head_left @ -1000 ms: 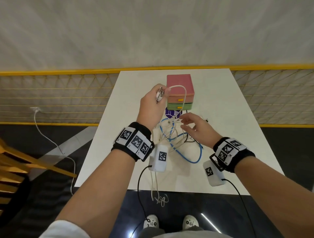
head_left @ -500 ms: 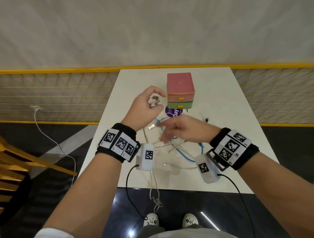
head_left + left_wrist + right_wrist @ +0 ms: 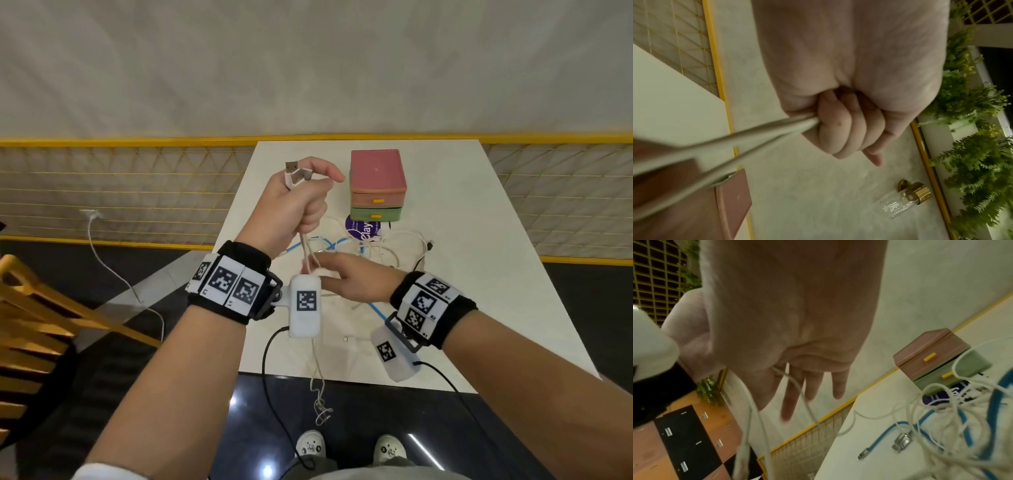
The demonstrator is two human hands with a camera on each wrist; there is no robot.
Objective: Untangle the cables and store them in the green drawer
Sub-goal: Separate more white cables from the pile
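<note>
My left hand (image 3: 301,202) is raised over the table's left side, fist closed round a doubled white cable (image 3: 308,253); two USB plugs (image 3: 296,173) stick out above it. In the left wrist view two white strands (image 3: 756,138) leave the curled fingers (image 3: 849,129). My right hand (image 3: 329,274) is just below, its straight fingers (image 3: 807,386) touching those strands, one of which runs between them. The cable's tail (image 3: 320,407) hangs off the table's front edge. A tangle of white cables (image 3: 394,246) and a blue cable (image 3: 885,431) lies before the shut green drawer (image 3: 375,215).
The green drawer sits under a pink drawer unit (image 3: 376,171) at the back of the white table (image 3: 479,274). A purple round label (image 3: 363,228) lies in front of it. A yellow-railed mesh fence (image 3: 137,192) runs behind. A wooden chair (image 3: 34,325) stands left.
My left hand has closed into a fist on the white cable and risen to the left with the plugs. My right hand has moved left, under it, onto the hanging strands.
</note>
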